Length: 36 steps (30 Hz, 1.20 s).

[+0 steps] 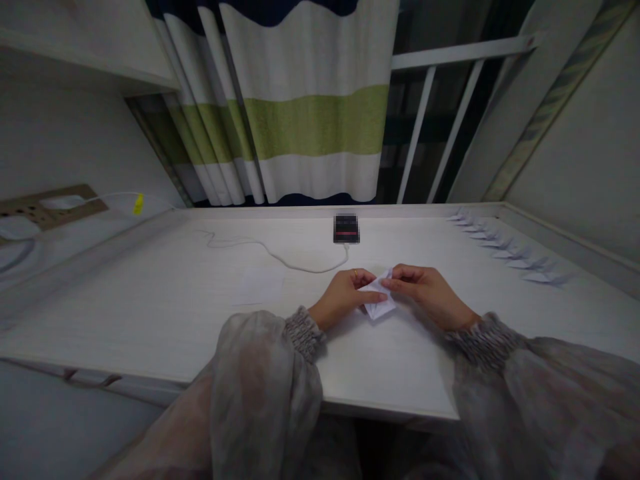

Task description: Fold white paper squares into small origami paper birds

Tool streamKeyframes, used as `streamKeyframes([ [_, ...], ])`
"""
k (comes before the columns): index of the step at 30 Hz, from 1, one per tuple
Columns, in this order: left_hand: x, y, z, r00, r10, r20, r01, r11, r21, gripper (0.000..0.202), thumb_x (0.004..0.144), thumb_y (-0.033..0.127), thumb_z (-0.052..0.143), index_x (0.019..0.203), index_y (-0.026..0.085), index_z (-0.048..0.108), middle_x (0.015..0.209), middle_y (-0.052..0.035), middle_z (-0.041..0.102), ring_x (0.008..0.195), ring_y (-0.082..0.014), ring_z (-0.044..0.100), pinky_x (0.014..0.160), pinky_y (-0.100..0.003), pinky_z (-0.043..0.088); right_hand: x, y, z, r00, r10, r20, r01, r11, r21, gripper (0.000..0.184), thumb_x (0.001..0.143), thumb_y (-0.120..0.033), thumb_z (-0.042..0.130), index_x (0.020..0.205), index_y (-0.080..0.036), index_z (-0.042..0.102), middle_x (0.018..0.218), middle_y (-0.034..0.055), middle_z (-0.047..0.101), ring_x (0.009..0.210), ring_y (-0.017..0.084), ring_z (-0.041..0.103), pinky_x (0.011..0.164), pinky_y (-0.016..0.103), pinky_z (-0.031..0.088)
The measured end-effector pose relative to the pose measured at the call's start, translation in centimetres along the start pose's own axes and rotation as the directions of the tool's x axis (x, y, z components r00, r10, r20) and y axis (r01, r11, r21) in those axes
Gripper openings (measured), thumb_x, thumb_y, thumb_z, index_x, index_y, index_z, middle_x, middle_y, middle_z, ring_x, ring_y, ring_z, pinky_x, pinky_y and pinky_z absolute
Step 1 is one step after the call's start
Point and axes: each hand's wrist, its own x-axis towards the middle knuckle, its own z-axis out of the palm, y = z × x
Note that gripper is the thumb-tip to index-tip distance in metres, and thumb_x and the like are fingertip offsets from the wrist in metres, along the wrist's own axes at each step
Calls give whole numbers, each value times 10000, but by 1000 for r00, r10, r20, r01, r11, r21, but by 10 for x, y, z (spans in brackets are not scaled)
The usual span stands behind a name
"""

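Observation:
A small folded piece of white paper (380, 305) lies on the white desk (175, 307), held between both hands. My left hand (345, 297), with a ring on one finger, pinches its left side. My right hand (425, 292) pinches its upper right edge with thumb and fingertips. Part of the paper is hidden under my fingers. Both arms wear loose grey sheer sleeves with gathered cuffs.
A dark phone (346, 228) lies at the back of the desk with a white cable (270, 252) running left to a wall socket strip (45, 210). Several folded paper pieces (505, 252) line the right edge. A striped curtain (310, 120) hangs behind.

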Motion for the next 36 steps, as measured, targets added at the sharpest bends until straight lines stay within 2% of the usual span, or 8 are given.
streamKeyframes([
  [4, 2, -2, -1, 999, 26, -26, -24, 998, 55, 262, 508, 163, 718, 707, 94, 563, 704, -12, 600, 623, -69, 537, 608, -203, 404, -1, -2, 3, 999, 23, -23, -23, 1000, 5, 335, 522, -461, 699, 563, -148, 587, 588, -15, 536, 575, 97, 445, 556, 240, 338],
  [12, 0, -2, -1, 999, -46, -24, 46, 998, 35, 267, 492, 106, 711, 711, 90, 558, 658, -3, 592, 555, -63, 524, 549, -196, 395, -1, -1, 3, 997, 78, -10, -77, 993, 90, 299, 542, -445, 691, 597, -157, 628, 600, -4, 566, 589, 109, 459, 567, 245, 345],
  [18, 0, -2, -2, 999, -52, -15, 52, 998, 28, 262, 493, 87, 707, 725, 84, 584, 666, -13, 609, 564, -67, 535, 570, -203, 408, -2, -2, 3, 995, 94, -15, -91, 984, 156, 247, 530, -389, 715, 593, -160, 648, 606, 1, 586, 625, 117, 488, 599, 249, 359],
  [27, 1, -7, -3, 995, -99, 5, 99, 995, 10, 278, 483, 78, 708, 734, 88, 590, 685, -23, 619, 552, -72, 541, 559, -211, 413, -2, -1, 4, 984, 149, -99, -128, 973, 194, 184, 519, -320, 731, 590, -162, 667, 593, 4, 599, 577, 99, 466, 546, 238, 341],
  [32, 1, -6, -3, 991, -136, 12, 135, 990, 29, 274, 490, 91, 703, 742, 86, 596, 685, -29, 616, 551, -78, 537, 552, -213, 406, -2, -1, 3, 985, 151, -84, -132, 972, 192, 199, 522, -338, 731, 588, -161, 667, 594, 6, 603, 567, 96, 459, 543, 239, 343],
  [36, -1, -3, -4, 988, -145, 55, 146, 989, -13, 265, 509, 111, 690, 761, 80, 619, 674, -29, 615, 543, -76, 529, 551, -210, 399, -2, -4, 0, 993, 120, -7, -115, 966, 231, 227, 532, -357, 724, 649, -166, 690, 648, 12, 623, 598, 95, 466, 589, 239, 360],
])
